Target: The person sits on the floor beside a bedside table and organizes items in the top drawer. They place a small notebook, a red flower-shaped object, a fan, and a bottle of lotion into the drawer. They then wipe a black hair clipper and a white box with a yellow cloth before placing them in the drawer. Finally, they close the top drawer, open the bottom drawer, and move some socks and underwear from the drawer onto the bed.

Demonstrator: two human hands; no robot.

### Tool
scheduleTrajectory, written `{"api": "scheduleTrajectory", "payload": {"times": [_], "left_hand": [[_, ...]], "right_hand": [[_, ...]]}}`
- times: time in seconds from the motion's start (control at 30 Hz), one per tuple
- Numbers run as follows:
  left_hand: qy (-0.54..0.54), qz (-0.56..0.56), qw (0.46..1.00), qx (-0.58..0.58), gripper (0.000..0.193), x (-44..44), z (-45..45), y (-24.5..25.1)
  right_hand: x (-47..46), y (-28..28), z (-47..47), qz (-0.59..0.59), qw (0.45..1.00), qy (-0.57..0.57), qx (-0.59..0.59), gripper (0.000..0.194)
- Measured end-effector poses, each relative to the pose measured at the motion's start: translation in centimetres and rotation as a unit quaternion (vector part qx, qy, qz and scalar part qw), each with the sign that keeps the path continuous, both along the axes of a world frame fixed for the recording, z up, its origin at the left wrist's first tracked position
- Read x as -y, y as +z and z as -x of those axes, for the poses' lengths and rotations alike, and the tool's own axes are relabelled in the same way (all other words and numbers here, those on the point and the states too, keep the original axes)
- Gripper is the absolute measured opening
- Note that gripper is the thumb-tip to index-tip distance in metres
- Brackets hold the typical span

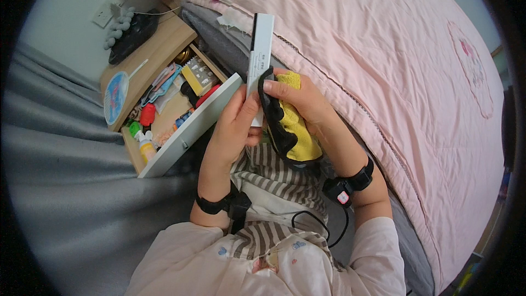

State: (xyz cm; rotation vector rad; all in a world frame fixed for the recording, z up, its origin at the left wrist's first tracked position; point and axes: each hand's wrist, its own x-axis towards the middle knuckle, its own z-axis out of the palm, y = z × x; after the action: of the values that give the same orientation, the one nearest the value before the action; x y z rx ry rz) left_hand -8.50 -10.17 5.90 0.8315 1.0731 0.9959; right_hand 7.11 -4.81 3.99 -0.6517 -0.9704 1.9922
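Observation:
My left hand [236,123] grips the lower part of a slim white box [263,33] with a dark strip along one long side and small printed writing on its face. The box stands nearly lengthwise away from me, above my lap. In my right hand [302,96] is a yellow cloth [302,139] with a black scalloped edge. My right thumb presses the cloth's dark border against the box's right side. Part of the box's lower end is hidden behind my left fingers and the cloth.
Left of my hands, a wooden nightstand [172,28] has its drawer [191,131] pulled out, holding a yellow-capped bottle [146,150], a patterned notebook [199,75] and small items. A round hand fan [116,98] lies on top. A bed with a pink quilt [370,57] fills the right; a grey curtain [61,131] hangs left.

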Motion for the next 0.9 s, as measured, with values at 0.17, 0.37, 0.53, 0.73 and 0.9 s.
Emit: {"api": "scheduleTrajectory", "payload": {"times": [0.17, 0.37, 0.53, 0.73, 0.9], "left_hand": [[-0.051, -0.130, 0.950, -0.279, 0.048, 0.4, 0.0, 0.2], [-0.163, -0.150, 0.933, -0.284, 0.027, 1.4, 3.0, 2.0], [0.088, -0.304, 0.929, -0.190, 0.056, -1.0, 4.7, 1.8], [-0.082, -0.146, 0.946, 0.277, 0.073, -2.4, 0.6, -0.9], [-0.125, -0.223, 0.916, 0.309, 0.062, -3.0, 0.0, -1.6]], "right_hand": [[-0.1, -0.4, 0.1, -0.025, 0.999, 0.033, -0.015, 0.036], [-0.4, -1.9, 0.0, 0.062, 0.978, 0.118, -0.161, 0.042], [-0.1, -4.0, 1.3, 0.036, 0.929, 0.249, -0.272, 0.060], [2.3, -4.8, 2.5, 0.054, 0.887, 0.308, -0.341, 0.063], [3.1, -3.9, 2.2, 0.072, 0.900, 0.303, -0.304, 0.065]]}}
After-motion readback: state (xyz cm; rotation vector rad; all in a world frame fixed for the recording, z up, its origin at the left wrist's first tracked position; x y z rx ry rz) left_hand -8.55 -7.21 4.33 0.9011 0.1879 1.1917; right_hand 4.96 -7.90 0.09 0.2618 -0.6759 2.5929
